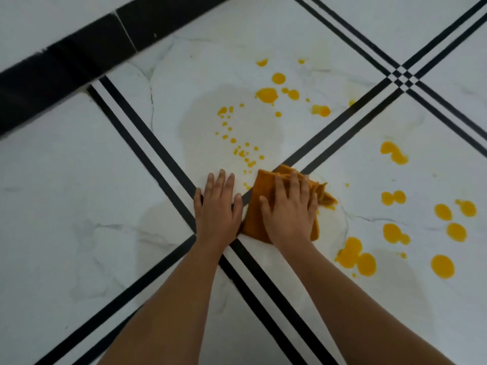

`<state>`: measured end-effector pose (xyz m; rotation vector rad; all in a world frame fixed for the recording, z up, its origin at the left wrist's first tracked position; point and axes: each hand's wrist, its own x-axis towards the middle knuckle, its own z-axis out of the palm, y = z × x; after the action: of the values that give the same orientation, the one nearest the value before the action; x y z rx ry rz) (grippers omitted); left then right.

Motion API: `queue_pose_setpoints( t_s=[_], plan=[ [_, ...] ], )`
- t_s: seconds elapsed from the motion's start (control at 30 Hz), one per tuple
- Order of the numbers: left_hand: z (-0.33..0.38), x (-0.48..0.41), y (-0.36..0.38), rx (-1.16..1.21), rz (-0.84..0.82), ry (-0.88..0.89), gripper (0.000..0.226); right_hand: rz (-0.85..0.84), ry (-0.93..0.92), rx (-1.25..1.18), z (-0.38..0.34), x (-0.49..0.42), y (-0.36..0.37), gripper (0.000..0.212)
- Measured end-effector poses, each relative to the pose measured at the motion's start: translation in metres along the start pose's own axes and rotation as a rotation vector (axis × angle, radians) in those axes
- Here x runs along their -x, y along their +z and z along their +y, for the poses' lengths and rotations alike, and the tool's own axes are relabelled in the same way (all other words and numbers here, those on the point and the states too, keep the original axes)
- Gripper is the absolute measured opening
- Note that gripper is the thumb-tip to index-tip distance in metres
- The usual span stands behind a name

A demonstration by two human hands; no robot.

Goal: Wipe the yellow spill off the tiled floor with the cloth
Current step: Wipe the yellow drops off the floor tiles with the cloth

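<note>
- Two bare forearms (184, 299) reach in from 6 o'clock.
- Left hand (217, 204) lies flat on the tiled floor (79, 180), fingers straight and holding nothing, over the crossing black stripes (147, 143).
- Right hand (290, 209), just beside it at 3 o'clock, presses flat on the orange cloth (253, 217), fingers extended.
- Yellow spill (266, 95) dots the tiles from 12 to 4 o'clock of the cloth, with some drops just beside it.

Bright, even, soft light from overhead; no hard glare on the glossy white marble-look tiled floor (66, 180), shadows v. weak. Black skirting strip (52, 75) top-left smeared w/ blur; whole pic slightly soft.
</note>
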<state>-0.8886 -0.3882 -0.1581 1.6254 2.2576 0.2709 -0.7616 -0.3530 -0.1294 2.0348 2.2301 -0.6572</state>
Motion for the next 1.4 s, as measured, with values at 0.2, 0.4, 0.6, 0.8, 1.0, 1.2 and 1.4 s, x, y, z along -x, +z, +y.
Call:
queue_pose_setpoints(
  t_s=[0.2, 0.4, 0.6, 0.8, 1.0, 1.2, 1.4],
  plan=[
    [-0.029, -0.014, 0.008, -0.1, 0.025, 0.04, 0.065, -0.003, -0.258, 0.221, 0.015, -0.038, 0.026, 0.064],
    [-0.03, -0.011, 0.01, -0.106, 0.04, 0.056, 0.059, 0.043, -0.487, 0.276, 0.023, -0.029, 0.032, 0.054],
    [-0.029, 0.002, 0.018, -0.148, 0.043, 0.102, 0.058, 0.119, -0.284, 0.173, 0.026, -0.053, 0.025, 0.053],
    [-0.02, 0.009, 0.02, -0.163, 0.02, 0.143, 0.059, 0.07, -0.577, 0.287, 0.053, -0.019, 0.03, 0.052],
    [-0.005, 0.004, 0.027, -0.123, 0.07, 0.098, 0.061, 0.115, -0.397, 0.214, 0.035, -0.054, 0.023, 0.054],
    [0.007, 0.002, 0.03, -0.145, 0.064, 0.145, 0.06, 0.023, -0.643, 0.346, 0.082, -0.077, -0.003, 0.058],
    [0.025, -0.001, 0.035, -0.148, 0.029, 0.144, 0.06, -0.065, -0.91, 0.437, 0.115, -0.069, -0.006, 0.056]
  ],
)
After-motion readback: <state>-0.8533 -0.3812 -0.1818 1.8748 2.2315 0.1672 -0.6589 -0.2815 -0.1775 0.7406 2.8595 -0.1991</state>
